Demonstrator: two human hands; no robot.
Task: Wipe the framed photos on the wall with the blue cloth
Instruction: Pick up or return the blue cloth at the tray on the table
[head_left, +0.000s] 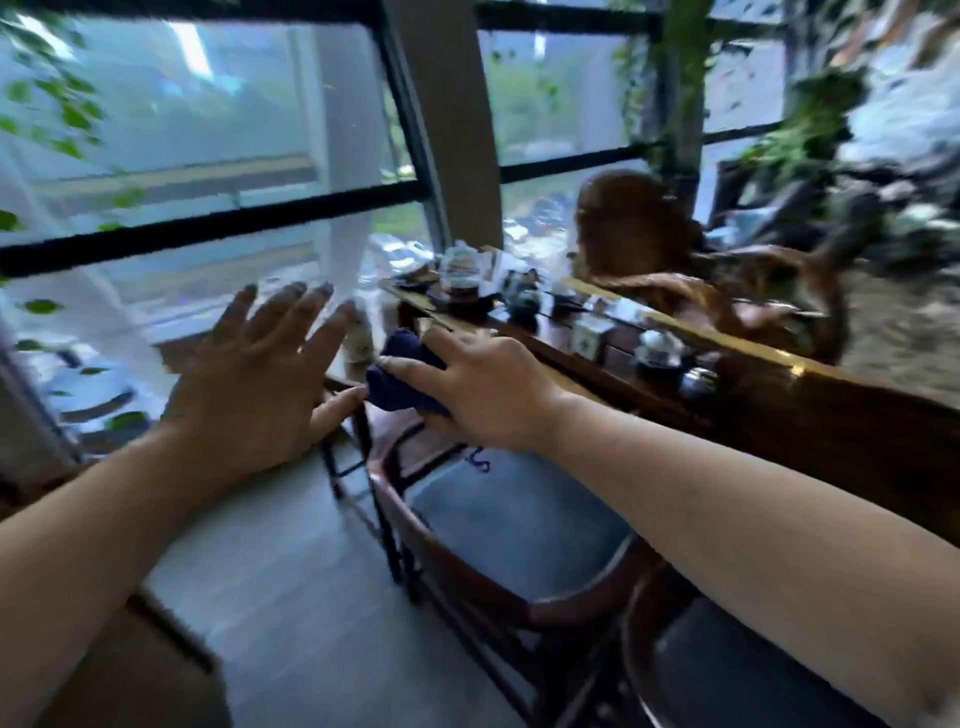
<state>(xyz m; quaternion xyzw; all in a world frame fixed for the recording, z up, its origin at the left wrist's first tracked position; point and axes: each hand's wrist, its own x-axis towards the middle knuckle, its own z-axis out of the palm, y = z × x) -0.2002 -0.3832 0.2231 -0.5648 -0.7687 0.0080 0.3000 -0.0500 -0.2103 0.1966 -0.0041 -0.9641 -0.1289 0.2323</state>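
Blue cloth (402, 376) is bunched in right hand (480, 392); left hand (260, 374) is spread empty; no photos seen; wall must be found next.

Blue cloth (402, 375) soft, matt; table (831, 415) dark glossy wood; chair seat (519, 519) matt grey fabric.

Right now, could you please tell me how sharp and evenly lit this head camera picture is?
Head view: heavy motion blur smears the plants and the tea things on the table; the left hand and the right hand with the blue cloth are soft too. The window is bright and washed out, the chair dark. Wide-angle bending curves the window bars.
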